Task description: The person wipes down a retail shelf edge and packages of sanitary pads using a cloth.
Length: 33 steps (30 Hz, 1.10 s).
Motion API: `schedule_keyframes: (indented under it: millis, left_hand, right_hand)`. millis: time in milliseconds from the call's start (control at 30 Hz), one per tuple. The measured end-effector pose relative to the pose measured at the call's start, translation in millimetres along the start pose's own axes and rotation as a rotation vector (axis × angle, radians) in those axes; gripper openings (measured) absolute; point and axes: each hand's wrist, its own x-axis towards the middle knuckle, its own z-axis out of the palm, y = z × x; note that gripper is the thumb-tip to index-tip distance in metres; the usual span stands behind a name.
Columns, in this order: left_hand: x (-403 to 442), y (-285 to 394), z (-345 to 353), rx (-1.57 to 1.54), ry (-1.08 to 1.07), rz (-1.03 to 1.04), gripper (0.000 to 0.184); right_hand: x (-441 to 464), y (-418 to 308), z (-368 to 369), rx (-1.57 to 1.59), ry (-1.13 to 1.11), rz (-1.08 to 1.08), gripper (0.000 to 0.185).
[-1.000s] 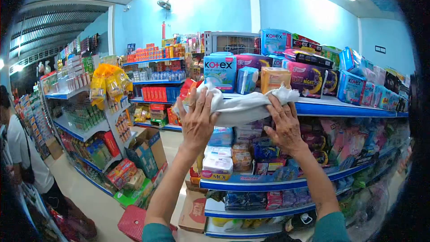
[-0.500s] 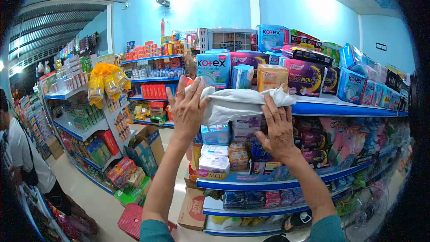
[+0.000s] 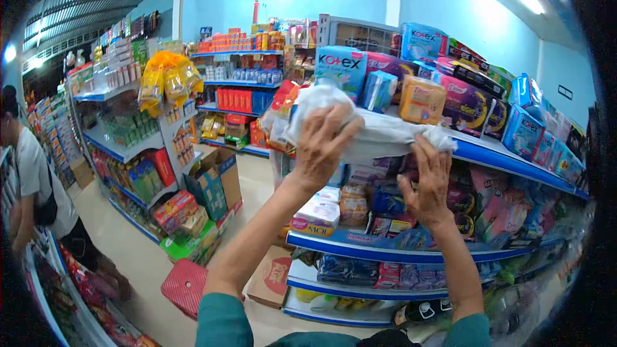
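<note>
A white cloth (image 3: 384, 132) stretches between my hands along the front edge of the upper shelf (image 3: 508, 157). My left hand (image 3: 321, 144) is closed on its bunched left end, at the shelf's corner. With bent fingers, my right hand (image 3: 427, 180) grips the cloth's other end at the shelf front. Just behind the cloth stand a blue Kotex pack (image 3: 340, 72), a small blue pack (image 3: 380, 91) and an orange pack (image 3: 421, 99). A purple night pad pack (image 3: 464, 104) is farther right.
Lower shelves hold more packs, including white packs (image 3: 316, 213). A red stool (image 3: 185, 288) and a cardboard box (image 3: 270, 277) are on the floor. Another shelf unit (image 3: 122, 144) with a yellow bag (image 3: 170, 83) stands left. A person (image 3: 48, 180) is at the far left.
My left hand has shifted right and towards the shelf corner, and the cloth's left end is now bunched higher. The view has turned left and tilted; my right hand still grips the cloth.
</note>
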Motion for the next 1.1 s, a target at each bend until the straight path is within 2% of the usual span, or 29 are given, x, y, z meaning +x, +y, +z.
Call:
schedule_keyframes:
  millis: [133,433,667,800,833,933,1033,1100]
  left_hand:
    - [-1,-1,6,-0.017,0.047,0.025,0.032]
    - [-5,-23,-5,0.065,0.052,0.049,0.027]
    - [14,-39,-16,0.041,-0.085,-0.055,0.021]
    - [18,-52,-16,0.005,-0.165,-0.058,0.021]
    - [19,-54,-17,-0.019,-0.171,-0.062,0.021]
    - [17,-61,-17,-0.092,-0.184,-0.079,0.02]
    - [19,-63,-17,-0.106,-0.214,-0.083,0.021]
    - [21,-62,-20,-0.104,-0.265,-0.124,0.022]
  right_hand:
    - [6,-7,4,-0.043,-0.016,0.027,0.07]
    - [25,-22,14,-0.08,-0.076,-0.075,0.076]
    - [51,-31,17,-0.055,-0.108,-0.143,0.075]
    - [70,-34,28,0.016,-0.09,-0.176,0.069]
    - [75,-35,31,0.046,-0.048,-0.186,0.062]
    - [86,-35,35,0.099,-0.15,-0.196,0.057]
    - [93,-35,42,0.08,-0.064,-0.234,0.051]
    - [97,-37,41,0.085,-0.097,-0.2,0.048]
